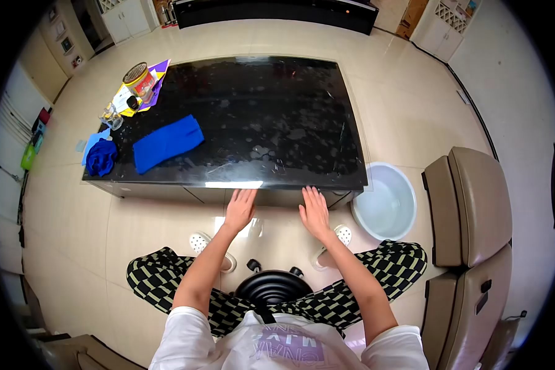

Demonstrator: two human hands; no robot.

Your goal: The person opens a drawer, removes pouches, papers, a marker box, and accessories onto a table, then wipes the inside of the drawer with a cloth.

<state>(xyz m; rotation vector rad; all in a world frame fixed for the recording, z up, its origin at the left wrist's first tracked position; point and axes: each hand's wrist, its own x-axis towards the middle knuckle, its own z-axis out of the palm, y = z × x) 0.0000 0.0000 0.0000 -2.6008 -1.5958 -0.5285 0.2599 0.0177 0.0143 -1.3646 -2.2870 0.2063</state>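
My left hand (241, 208) lies palm down at the front edge of a black glossy table (259, 92), its fingers stretched out and holding nothing. To its right, my right hand (314, 209) is at the same edge, also flat with fingers extended. Whitish smudges or wet marks show across the tabletop. A folded blue cloth (168, 143) lies on the left part of the table, away from both hands. Beside it, at the front left corner, sits a crumpled dark blue cloth (102, 156).
On the table's back left stand a tin with a mesh-like top (138, 80) and glass cups (111, 117), near purple and yellow papers (160, 77). A pale basin (384, 201) sits on the floor at right, close to a brown sofa (480, 206). My black stool (274, 287) is below me.
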